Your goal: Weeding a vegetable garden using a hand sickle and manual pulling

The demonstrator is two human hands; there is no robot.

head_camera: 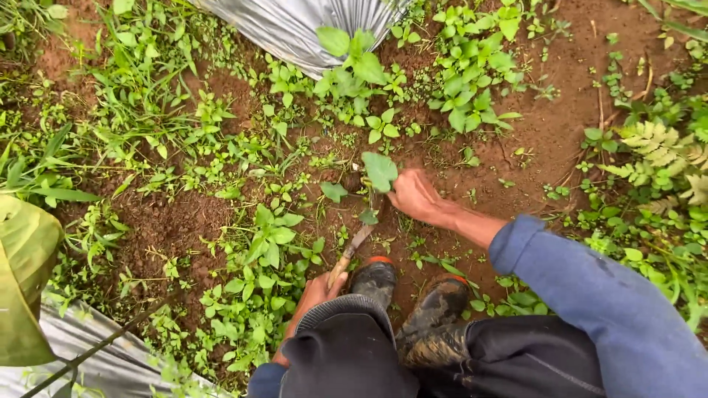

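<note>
My right hand (pixel 415 196) reaches forward from a blue sleeve and grips the stem of a small plant with broad green leaves (pixel 379 171) standing in the red-brown soil. My left hand (pixel 316 292) is closed around the wooden handle of a short digging tool (pixel 352 248), whose dirty blade points into the ground at the base of that plant. My two muddy black boots (pixel 375 280) stand just behind the tool.
Low green weeds (pixel 254 243) cover the soil on the left and at the top. Silver plastic sheeting lies at the top centre (pixel 295 29) and at the bottom left (pixel 88 354). Ferns (pixel 656 147) grow at the right. A large yellow-green leaf (pixel 22 280) hangs at the left edge.
</note>
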